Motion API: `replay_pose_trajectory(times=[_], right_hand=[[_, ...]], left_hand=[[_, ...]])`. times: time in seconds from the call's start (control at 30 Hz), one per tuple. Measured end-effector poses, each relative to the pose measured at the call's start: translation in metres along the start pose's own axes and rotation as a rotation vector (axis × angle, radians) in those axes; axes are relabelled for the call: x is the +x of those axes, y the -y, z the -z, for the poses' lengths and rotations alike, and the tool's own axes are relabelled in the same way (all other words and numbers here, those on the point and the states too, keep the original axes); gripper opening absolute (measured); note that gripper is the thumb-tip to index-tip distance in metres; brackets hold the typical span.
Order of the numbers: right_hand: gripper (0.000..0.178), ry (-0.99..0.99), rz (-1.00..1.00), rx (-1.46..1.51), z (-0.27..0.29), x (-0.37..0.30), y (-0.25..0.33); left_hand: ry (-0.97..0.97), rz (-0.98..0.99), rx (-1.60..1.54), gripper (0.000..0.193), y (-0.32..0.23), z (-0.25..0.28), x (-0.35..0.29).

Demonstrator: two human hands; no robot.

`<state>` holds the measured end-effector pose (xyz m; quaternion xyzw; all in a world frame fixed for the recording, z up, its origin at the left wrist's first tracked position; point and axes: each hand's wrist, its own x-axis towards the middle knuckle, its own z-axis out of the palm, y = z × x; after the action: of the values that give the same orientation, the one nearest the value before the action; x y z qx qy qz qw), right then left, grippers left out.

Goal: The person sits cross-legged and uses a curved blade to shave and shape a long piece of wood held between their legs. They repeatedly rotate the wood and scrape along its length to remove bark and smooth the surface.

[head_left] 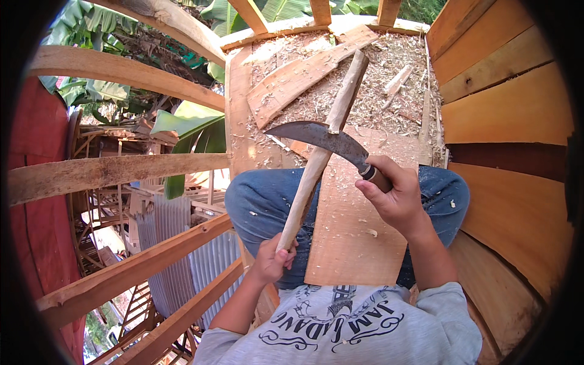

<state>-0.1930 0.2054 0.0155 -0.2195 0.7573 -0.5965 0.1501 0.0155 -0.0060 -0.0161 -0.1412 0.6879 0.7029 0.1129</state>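
My left hand (272,260) is closed around the near end of a long wooden stick (310,185), which slants up and away to the right. In my right hand (396,193) is the dark handle of a sickle (316,135) with a curved, dark metal blade. The blade lies across the stick at about its middle, its tip pointing left. Around that spot the stick looks pale and whittled. Under both, a flat wooden board (359,231) rests across my lap, with a few shavings on it.
Wood shavings (389,67) cover the floor ahead, where a loose plank (304,79) and a short wood scrap (398,79) lie. Open wooden rails (121,173) run along the left, with corrugated metal sheets (213,274) beyond and below. A plank wall (505,201) closes the right side.
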Motion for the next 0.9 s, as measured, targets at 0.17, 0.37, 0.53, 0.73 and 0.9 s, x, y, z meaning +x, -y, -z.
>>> replay_pose_trajectory(times=[0.17,0.37,0.53,0.73,0.9], right_hand=[[0.028,-0.116,0.178,-0.107,-0.003,-0.005,-0.006],[0.025,0.099,-0.04,0.035,-0.001,-0.018,0.005],[0.027,0.533,-0.156,0.138,0.005,-0.022,0.016],[0.016,0.119,-0.232,0.408,0.032,-0.015,-0.002],[0.021,0.384,-0.289,0.442,0.024,-0.022,0.014]], left_hand=[[0.004,0.018,-0.028,0.052,0.002,0.001,-0.001],[-0.001,0.019,-0.013,0.05,-0.002,-0.001,0.0],[0.016,-0.007,0.008,0.047,0.0,0.0,-0.001],[0.01,-0.03,0.036,0.042,0.001,-0.001,-0.001],[0.016,-0.083,0.083,0.037,0.005,0.001,-0.003]])
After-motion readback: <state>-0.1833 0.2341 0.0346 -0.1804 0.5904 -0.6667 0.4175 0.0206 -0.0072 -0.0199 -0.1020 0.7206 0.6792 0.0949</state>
